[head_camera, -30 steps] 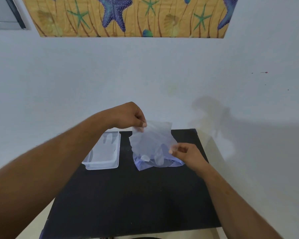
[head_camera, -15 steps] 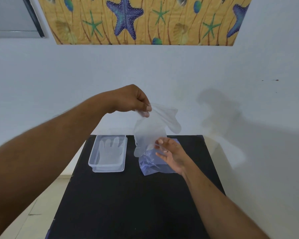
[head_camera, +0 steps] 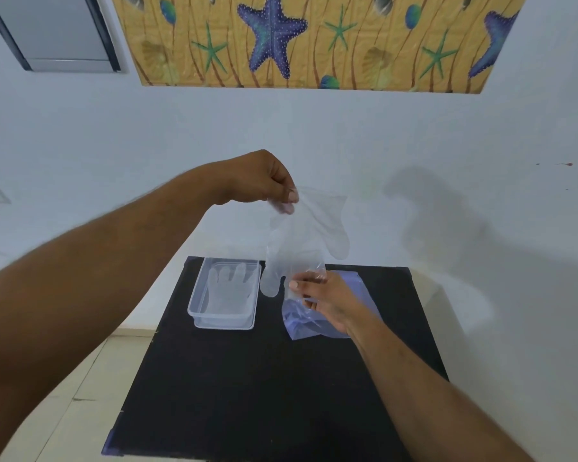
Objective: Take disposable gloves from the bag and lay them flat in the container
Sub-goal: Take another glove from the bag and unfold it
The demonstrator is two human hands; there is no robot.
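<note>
My left hand [head_camera: 264, 178] pinches the cuff of a clear disposable glove [head_camera: 306, 238], which hangs in the air with its fingers pointing down. Below it, my right hand [head_camera: 324, 298] rests on the bluish plastic bag [head_camera: 297, 325] lying on the black table, its fingertips touching the hanging glove's lower edge. To the left stands a clear rectangular container [head_camera: 197, 295] with a clear glove [head_camera: 229, 288] lying flat inside it.
The black table [head_camera: 247, 395] stands against a white wall. Its near half is bare. A tiled floor [head_camera: 80, 378] shows past the table's left edge. A starfish-patterned panel [head_camera: 297, 38] hangs high on the wall.
My left hand has lifted the glove up out of the bag. My right hand moved from pinching the bag's edge to resting on the bag.
</note>
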